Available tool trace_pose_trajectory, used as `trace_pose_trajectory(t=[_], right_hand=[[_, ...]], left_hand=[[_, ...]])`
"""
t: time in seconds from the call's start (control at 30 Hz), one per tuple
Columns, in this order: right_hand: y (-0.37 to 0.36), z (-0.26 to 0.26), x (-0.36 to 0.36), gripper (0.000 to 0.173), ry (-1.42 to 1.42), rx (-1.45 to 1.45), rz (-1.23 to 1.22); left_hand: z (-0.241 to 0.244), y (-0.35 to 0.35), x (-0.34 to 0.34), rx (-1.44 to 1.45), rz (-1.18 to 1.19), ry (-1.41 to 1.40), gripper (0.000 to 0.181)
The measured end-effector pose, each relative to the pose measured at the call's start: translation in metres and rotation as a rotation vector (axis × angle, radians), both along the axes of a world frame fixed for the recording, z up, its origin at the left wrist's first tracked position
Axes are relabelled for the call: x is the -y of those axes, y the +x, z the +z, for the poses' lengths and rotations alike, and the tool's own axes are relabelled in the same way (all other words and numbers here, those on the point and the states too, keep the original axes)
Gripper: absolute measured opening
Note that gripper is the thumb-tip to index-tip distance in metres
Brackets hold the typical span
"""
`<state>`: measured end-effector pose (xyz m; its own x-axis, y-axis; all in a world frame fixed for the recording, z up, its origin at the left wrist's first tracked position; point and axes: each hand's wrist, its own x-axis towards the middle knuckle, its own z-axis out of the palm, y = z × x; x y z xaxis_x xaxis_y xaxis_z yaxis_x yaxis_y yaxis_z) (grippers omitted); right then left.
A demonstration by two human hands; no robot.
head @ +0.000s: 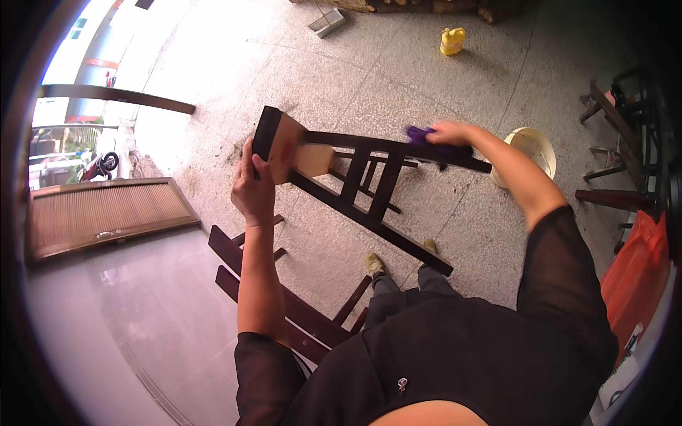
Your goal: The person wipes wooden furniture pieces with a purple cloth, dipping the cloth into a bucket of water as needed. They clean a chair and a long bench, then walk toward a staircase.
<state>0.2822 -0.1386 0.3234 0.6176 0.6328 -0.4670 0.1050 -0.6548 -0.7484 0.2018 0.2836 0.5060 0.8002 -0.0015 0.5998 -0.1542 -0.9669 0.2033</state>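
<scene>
A dark wooden stool [373, 213] is tilted on its side in front of me, its pale underside facing my right and its legs and rungs spreading to the right. My left hand [254, 186] grips the edge of its seat [266, 133]. My right hand [450, 133] is closed on a purple cloth [419, 134] that lies against the upper leg. Another dark wooden piece of furniture [303, 314] with long flat boards stands below my left forearm, partly hidden by my arm and body.
A white bucket [539, 152] stands beyond my right forearm. Farther off are a yellow jug [452, 41] and a metal dustpan [327, 23]. Dark wooden stools [613, 197] crowd the right side, above a red plastic bag [636, 277]. A ribbed panel [112, 213] is at left.
</scene>
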Motion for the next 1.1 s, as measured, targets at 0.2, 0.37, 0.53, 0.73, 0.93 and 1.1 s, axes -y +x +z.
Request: trace_pose_trajectory(t=[0.2, 0.37, 0.53, 0.73, 0.93, 1.1], right_hand=[[-0.188, -0.063, 0.238, 0.030, -0.194, -0.142, -0.550], [-0.297, -0.039, 0.281, 0.045, 0.082, -0.347, -1.409], [-0.212, 0.134, 0.101, 0.046, 0.710, 0.036, -1.268], [-0.118, 0.201, -0.141, 0.044, 0.900, 0.364, -0.742], [-0.078, 0.224, -0.327, 0.041, 0.405, 1.226, -0.561], [-0.005, 0.210, -0.314, 0.031, -0.001, 1.321, -0.706]], left_hand=[[-0.002, 0.014, 0.011, -0.006, -0.009, -0.045, 0.032], [-0.003, 0.009, 0.000, -0.131, 0.052, -0.107, 0.033], [-0.013, 0.010, -0.017, -0.110, -0.048, -0.390, 0.043], [-0.040, 0.006, -0.022, -0.099, -0.200, -0.874, 0.035], [-0.059, -0.005, -0.031, -0.168, -0.252, -0.722, 0.033], [-0.033, -0.007, -0.021, -0.058, -0.198, -0.514, 0.025]])
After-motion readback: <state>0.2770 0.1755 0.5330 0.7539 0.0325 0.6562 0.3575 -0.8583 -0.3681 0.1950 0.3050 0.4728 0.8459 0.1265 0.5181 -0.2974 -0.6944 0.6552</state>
